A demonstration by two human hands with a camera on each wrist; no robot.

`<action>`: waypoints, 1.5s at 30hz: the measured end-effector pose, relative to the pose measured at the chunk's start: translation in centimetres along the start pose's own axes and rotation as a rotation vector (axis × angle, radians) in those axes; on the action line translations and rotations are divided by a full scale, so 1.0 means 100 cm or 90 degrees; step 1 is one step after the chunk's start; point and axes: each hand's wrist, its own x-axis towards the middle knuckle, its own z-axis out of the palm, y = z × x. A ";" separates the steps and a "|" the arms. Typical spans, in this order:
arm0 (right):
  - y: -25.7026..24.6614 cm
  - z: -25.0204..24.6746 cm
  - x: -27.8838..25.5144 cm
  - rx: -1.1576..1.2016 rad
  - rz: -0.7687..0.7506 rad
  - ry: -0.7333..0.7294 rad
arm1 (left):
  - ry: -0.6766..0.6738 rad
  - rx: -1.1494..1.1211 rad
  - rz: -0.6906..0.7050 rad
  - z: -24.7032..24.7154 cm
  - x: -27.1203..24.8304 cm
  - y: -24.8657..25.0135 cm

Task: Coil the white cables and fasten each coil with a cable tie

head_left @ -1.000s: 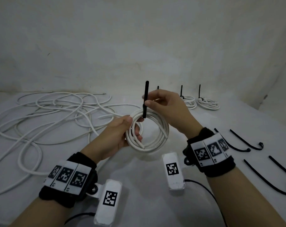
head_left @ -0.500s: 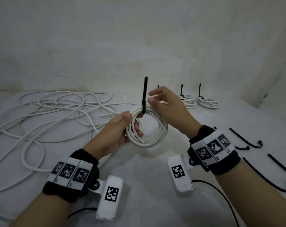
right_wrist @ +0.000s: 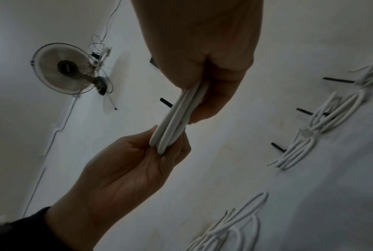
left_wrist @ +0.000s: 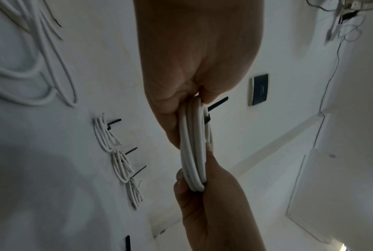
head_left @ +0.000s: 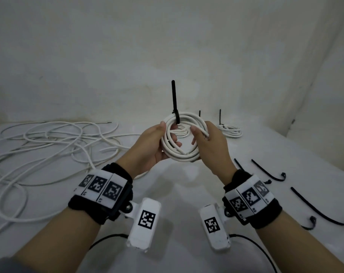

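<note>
White coil (head_left: 180, 143), black tie (head_left: 175, 103) cinched at 12 o'clock, is gripped by L hand (head_left: 155, 148) & R hand (head_left: 212, 146). Tied coils (head_left: 231, 131) at 1 o'clock done; loose cable (head_left: 49, 146) at 9, spare ties (head_left: 265, 171) at 3 left.

Both hands up in front of us, gripping the same coil.

Our left hand (head_left: 153, 148) has the thumb over the coil's (head_left: 184, 154) left rim, fingers curled through its centre. Our right hand (head_left: 212, 146) pinches the right rim, palm away from the head camera, fingers wrapped behind. Both forearms angle inward, wrists level, each wearing a black band with white marker tags.
</note>
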 end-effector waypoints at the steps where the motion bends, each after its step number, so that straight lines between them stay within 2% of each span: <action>1: 0.004 -0.008 0.001 0.019 0.023 0.004 | -0.005 0.018 -0.005 0.008 0.006 -0.002; 7: 0.031 -0.058 0.020 0.057 0.092 0.042 | -0.036 0.099 -0.022 0.061 0.050 -0.015; 11: 0.059 -0.085 0.045 0.083 0.173 0.073 | -0.056 0.173 -0.010 0.088 0.090 -0.025; 16: 0.100 -0.114 0.095 0.096 0.227 0.126 | 0.004 0.164 -0.007 0.108 0.154 -0.048; 18: 0.122 -0.125 0.119 0.070 0.235 0.151 | -0.010 0.214 0.001 0.109 0.179 -0.065; 20: 0.145 -0.135 0.143 0.031 0.247 0.176 | -0.073 0.356 0.024 0.104 0.201 -0.086; 23: 0.183 -0.149 0.175 -0.009 0.271 0.208 | -0.213 0.618 0.066 0.096 0.225 -0.110; 29: 0.252 -0.168 0.216 -0.119 0.364 0.241 | -0.431 0.862 -0.012 0.087 0.240 -0.136; 31: 0.267 -0.176 0.226 -0.167 0.397 0.213 | -0.458 0.886 -0.026 0.087 0.239 -0.140; 34: 0.281 -0.183 0.234 -0.224 0.444 0.112 | -0.460 0.902 -0.024 0.089 0.239 -0.140; 36: 0.288 -0.187 0.238 -0.204 0.459 0.089 | -0.463 0.902 -0.029 0.090 0.238 -0.139; 37: 0.291 -0.188 0.239 -0.241 0.463 0.073 | -0.465 0.903 -0.031 0.090 0.238 -0.139; 39: 0.296 -0.191 0.242 -0.304 0.491 0.099 | -0.469 0.907 -0.033 0.090 0.238 -0.139; 42: 0.308 -0.192 0.240 -0.477 0.465 0.075 | -0.475 0.918 -0.027 0.091 0.238 -0.139; 43: 0.314 -0.192 0.240 -0.487 0.458 0.049 | -0.477 0.921 -0.027 0.091 0.238 -0.140; 45: 0.320 -0.191 0.241 -0.452 0.513 0.053 | -0.480 0.927 -0.031 0.091 0.238 -0.139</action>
